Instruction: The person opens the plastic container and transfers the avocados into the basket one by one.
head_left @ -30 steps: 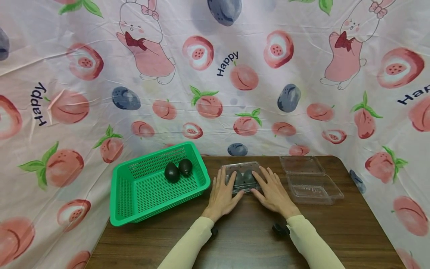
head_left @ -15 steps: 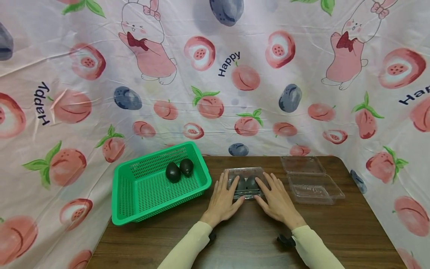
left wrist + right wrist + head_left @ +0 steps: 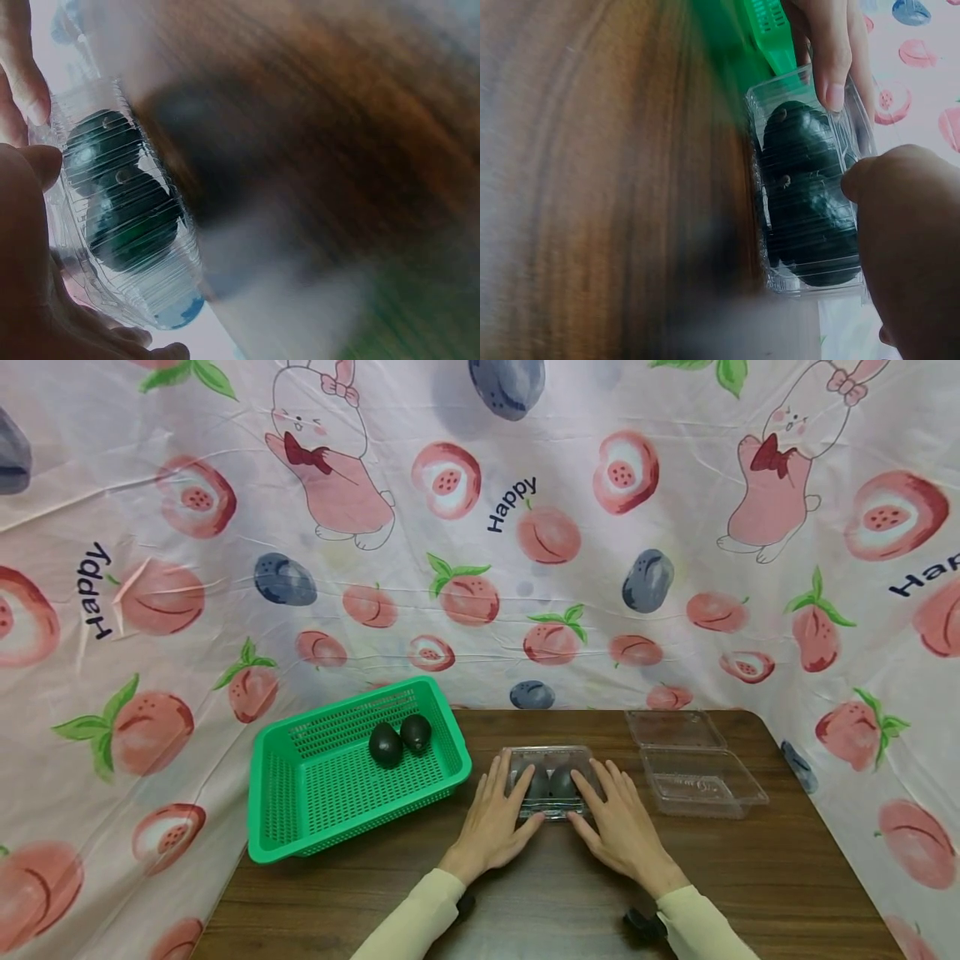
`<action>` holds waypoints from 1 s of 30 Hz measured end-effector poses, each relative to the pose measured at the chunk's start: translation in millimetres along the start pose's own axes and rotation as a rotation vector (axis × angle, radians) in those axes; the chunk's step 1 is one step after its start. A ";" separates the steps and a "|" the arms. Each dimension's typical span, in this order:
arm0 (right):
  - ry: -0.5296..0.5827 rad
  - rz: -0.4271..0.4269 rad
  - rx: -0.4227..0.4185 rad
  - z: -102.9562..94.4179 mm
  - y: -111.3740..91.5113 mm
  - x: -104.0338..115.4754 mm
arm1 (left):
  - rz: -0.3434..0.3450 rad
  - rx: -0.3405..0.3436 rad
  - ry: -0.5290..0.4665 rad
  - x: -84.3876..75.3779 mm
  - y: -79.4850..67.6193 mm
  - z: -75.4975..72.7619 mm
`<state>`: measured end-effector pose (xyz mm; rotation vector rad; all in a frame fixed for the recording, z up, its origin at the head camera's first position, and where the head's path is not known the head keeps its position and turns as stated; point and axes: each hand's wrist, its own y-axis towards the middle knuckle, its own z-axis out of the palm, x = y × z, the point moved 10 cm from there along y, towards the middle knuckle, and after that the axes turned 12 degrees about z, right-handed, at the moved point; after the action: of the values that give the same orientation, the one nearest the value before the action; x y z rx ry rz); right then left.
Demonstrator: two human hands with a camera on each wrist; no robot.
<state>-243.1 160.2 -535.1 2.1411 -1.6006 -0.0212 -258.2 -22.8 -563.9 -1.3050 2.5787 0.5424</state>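
Two dark avocados (image 3: 564, 782) lie side by side inside a clear plastic clamshell box (image 3: 552, 752), lid down, at the table's middle. My left hand (image 3: 486, 827) rests on the box's left side, fingers stretched out and spread, thumb at the front rim. On the right side my right hand (image 3: 622, 828) lies likewise, its thumb near the front rim. Both wrist views show the avocados (image 3: 135, 221) through the ribbed clear wall, with thumb tips touching the rim of the box (image 3: 784, 283). The fingers partly hide the box's sides.
To the left stands a green plastic basket (image 3: 288, 822) with two more avocados (image 3: 386, 745) in it. A second clear clamshell box (image 3: 697, 787), lid open, sits at the right. A fruit-print cloth (image 3: 480, 552) hangs behind the wooden table (image 3: 555, 910).
Both hands have drawn the clamshell box, with the avocados in it, a short way toward the table's front. The basket and the second box have stayed put.
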 end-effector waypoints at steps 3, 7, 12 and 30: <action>-0.007 -0.017 -0.034 -3.5 -5.9 3.3 | 0.015 -0.008 -0.002 -3.0 -4.0 -0.4; -0.020 -0.039 -0.066 -7.4 -13.2 7.4 | 0.035 -0.019 0.009 -7.5 -8.7 -2.7; -0.030 -0.051 -0.085 -10.9 -22.4 10.1 | 0.040 0.000 0.029 -12.4 -13.8 -2.2; -0.004 -0.055 -0.114 -13.4 -49.0 13.3 | 0.072 -0.015 0.028 -27.6 -36.5 -3.4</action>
<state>-190.7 163.3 -537.9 2.0983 -1.5057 -0.1314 -212.5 -23.7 -559.9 -1.2373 2.6580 0.5615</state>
